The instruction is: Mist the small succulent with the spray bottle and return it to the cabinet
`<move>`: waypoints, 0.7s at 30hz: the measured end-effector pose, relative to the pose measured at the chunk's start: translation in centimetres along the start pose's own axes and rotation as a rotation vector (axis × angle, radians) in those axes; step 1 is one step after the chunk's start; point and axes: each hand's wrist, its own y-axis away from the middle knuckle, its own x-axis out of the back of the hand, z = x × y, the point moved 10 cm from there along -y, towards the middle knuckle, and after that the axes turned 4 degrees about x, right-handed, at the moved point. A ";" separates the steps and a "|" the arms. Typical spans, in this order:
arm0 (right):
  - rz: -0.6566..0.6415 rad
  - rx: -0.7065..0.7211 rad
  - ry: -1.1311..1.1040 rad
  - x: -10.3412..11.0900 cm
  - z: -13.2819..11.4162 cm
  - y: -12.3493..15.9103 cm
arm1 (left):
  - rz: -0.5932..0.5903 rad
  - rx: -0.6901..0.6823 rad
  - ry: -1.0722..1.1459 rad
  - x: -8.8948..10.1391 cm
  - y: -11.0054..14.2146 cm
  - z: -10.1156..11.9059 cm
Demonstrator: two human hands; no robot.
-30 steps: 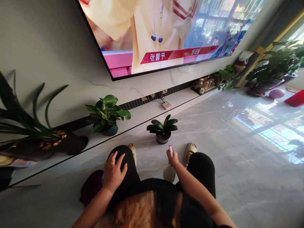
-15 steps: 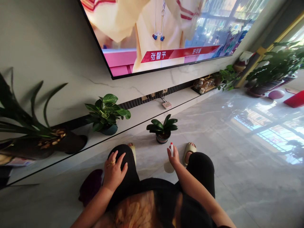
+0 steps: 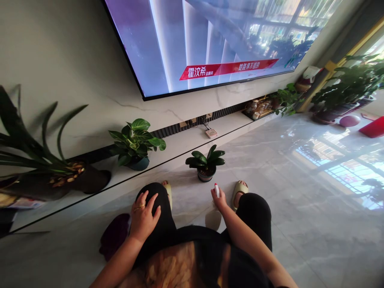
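Note:
My right hand [image 3: 219, 199] is closed round a spray bottle. Its white head [image 3: 217, 191] has a red tip that points toward the potted plant, and a rounded greyish body [image 3: 212, 220] shows below my hand. Just beyond it, a small plant with thick dark green leaves [image 3: 205, 159] stands upright on the floor in a dark pot [image 3: 206, 174]. The bottle and the plant are apart. My left hand [image 3: 144, 216], wearing a gold ring, rests on my left knee with its fingers spread and nothing in it.
A low ledge [image 3: 180, 148] runs along the wall, bearing a leafy plant [image 3: 136, 144], a long-leaved plant [image 3: 45, 160] in a tipped dark pot, a small box [image 3: 211, 133] and a tray of glassware [image 3: 258, 110]. The TV [image 3: 216, 48] hangs above. A purple object [image 3: 115, 236] lies by my left leg.
The spray bottle has tilted in my right hand: its body swings nearer to me and its head leans slightly left. My left hand stays on the knee. The TV picture has changed.

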 end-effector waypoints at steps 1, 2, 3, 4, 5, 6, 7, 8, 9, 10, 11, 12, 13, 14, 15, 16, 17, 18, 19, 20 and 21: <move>-0.005 0.021 0.001 0.0 -0.4 0.0 | 0.005 -0.006 -0.004 0.1 0.0 0.0; -0.006 0.041 0.002 0.0 -0.7 0.1 | 0.009 -0.012 -0.007 0.2 0.0 0.1; -0.004 0.059 0.004 0.1 -1.0 0.1 | 0.010 -0.017 -0.011 0.2 0.1 0.1; 0.001 0.075 0.007 0.1 -1.2 0.1 | 0.010 -0.019 -0.015 0.2 0.1 0.1; 0.009 0.089 0.009 0.2 -1.4 0.1 | 0.008 -0.018 -0.019 0.2 0.1 0.1; 0.018 0.099 0.012 0.3 -1.4 0.1 | 0.005 -0.016 -0.022 0.1 0.1 0.1; 0.026 0.106 0.015 0.4 -1.4 0.0 | 0.001 -0.012 -0.025 0.0 0.1 0.0; 0.036 0.109 0.018 0.5 -1.3 -0.1 | -0.002 -0.010 -0.026 -0.1 0.0 0.0; 0.052 0.111 0.021 0.5 -1.2 -0.2 | -0.003 -0.010 -0.025 -0.2 0.0 -0.1; 0.069 0.115 0.023 0.6 -1.2 -0.2 | -0.001 -0.012 -0.024 -0.2 0.0 -0.1; 0.089 0.121 0.022 0.6 -1.2 -0.3 | 0.005 -0.016 -0.021 -0.2 -0.1 -0.1; 0.109 0.130 0.019 0.6 -1.3 -0.3 | 0.013 -0.021 -0.019 -0.2 -0.1 -0.1; 0.130 0.141 0.013 0.6 -1.6 -0.2 | 0.025 -0.029 -0.016 -0.1 -0.1 -0.1; 0.149 0.153 0.004 0.6 -2.0 -0.2 | 0.040 -0.040 -0.014 -0.1 0.0 -0.1; 0.166 0.165 -0.007 0.5 -2.4 -0.1 | 0.054 -0.052 -0.010 -0.1 0.1 -0.3; 0.186 0.176 -0.019 0.5 -2.9 0.0 | 0.081 -0.069 -0.004 0.0 0.2 -0.4; 0.205 0.189 -0.031 0.4 -3.2 0.1 | 0.097 -0.076 0.002 -0.3 0.4 -0.9; 0.226 0.200 -0.043 0.3 -3.5 0.2 | 0.115 -0.082 0.008 -0.7 0.6 -1.5; 0.249 0.204 -0.056 0.2 -3.5 0.2 | 0.134 -0.099 0.017 -1.2 0.7 -2.1; 0.273 0.194 -0.077 0.0 -3.2 0.1 | 0.158 -0.099 0.028 -1.9 0.7 -3.1; 0.296 0.176 -0.092 -0.1 -2.8 0.0 | 0.192 -0.110 0.046 -2.5 0.8 -3.9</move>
